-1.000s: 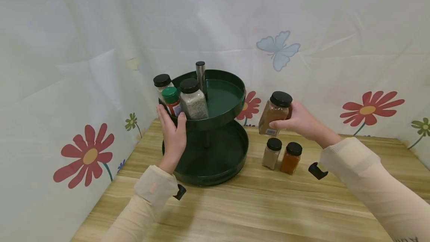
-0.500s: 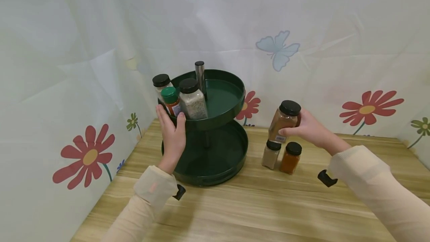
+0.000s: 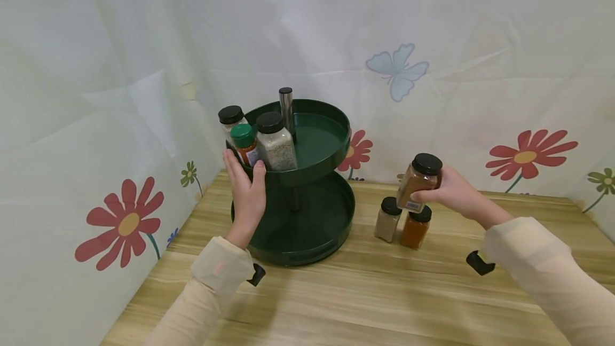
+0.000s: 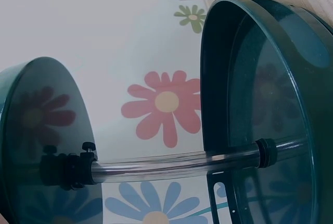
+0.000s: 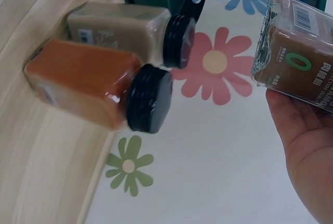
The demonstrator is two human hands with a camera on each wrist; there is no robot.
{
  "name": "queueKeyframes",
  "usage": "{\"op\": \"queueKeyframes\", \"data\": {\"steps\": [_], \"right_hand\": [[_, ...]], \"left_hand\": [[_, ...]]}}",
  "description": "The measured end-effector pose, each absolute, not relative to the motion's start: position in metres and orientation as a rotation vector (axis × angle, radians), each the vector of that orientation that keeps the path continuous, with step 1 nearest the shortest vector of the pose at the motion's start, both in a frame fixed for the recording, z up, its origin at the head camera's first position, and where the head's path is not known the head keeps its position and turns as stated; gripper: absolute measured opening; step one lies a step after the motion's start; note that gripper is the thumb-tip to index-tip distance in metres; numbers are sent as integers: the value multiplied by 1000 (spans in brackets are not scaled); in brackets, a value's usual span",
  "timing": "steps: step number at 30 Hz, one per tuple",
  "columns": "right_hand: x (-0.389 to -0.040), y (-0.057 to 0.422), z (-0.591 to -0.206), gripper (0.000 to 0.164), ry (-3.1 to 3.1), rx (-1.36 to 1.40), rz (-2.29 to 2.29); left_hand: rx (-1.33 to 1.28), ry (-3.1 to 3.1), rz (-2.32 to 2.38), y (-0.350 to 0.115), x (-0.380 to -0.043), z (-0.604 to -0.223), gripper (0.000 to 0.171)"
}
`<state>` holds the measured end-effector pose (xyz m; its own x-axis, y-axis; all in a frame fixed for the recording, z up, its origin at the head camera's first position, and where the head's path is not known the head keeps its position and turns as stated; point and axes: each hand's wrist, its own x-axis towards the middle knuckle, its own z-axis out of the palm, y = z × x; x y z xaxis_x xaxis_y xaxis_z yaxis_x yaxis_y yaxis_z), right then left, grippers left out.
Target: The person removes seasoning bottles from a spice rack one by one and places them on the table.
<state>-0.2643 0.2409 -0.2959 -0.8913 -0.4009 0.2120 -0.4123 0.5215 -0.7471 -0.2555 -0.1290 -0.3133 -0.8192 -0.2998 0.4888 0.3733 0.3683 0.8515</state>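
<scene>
My right hand (image 3: 454,194) grips a large spice jar (image 3: 417,186) of brown powder with a black lid. The jar is held tilted above two small jars, one of beige powder (image 3: 386,224) and one of orange powder (image 3: 414,233), standing on the table. In the right wrist view the brown jar (image 5: 296,52) shows a green mark on its label. My left hand (image 3: 250,196) rests with straight fingers against the rim of the upper tray of a dark green two-tier turntable (image 3: 312,178). By that hand stand a green-capped bottle (image 3: 245,146), a large grainy jar (image 3: 277,148) and another black-lidded jar (image 3: 232,116).
The turntable's lower tray (image 3: 293,258) stands on the wooden table (image 3: 336,303). A metal post (image 3: 286,105) rises through the upper tray. Behind and to the left hangs a white flowered curtain (image 3: 312,25).
My right hand has moved right and down with the brown spice jar, from beside the turntable to over the small jars. The left hand stays at the upper tray.
</scene>
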Motion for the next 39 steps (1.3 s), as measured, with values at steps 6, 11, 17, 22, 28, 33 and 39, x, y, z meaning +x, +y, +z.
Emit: {"op": "queueKeyframes", "data": {"steps": [6, 11, 17, 22, 28, 33, 39], "right_hand": [[-264, 250, -301, 43, -2738, 693, 1332], [-265, 256, -305, 46, -2750, 665, 1334], [-265, 266, -309, 48, -2797, 629, 1296], [-263, 273, -312, 44, -2803, 624, 1281], [-261, 280, -315, 41, -2802, 602, 1278], [-261, 288, -317, 39, -2825, 578, 1281], [-258, 295, -319, 37, -2853, 578, 1278]], "left_hand": [[-66, -2044, -1487, -130, -256, -314, 74], [-67, -2041, -1489, -130, -256, -314, 73], [-70, -2040, -1490, -129, -256, -314, 73], [-71, -2039, -1496, -129, -256, -313, 73], [-70, -2040, -1492, -129, -256, -314, 74], [-75, -2043, -1486, -129, -256, -314, 74], [-83, -2050, -1470, -130, -258, -315, 75]]}}
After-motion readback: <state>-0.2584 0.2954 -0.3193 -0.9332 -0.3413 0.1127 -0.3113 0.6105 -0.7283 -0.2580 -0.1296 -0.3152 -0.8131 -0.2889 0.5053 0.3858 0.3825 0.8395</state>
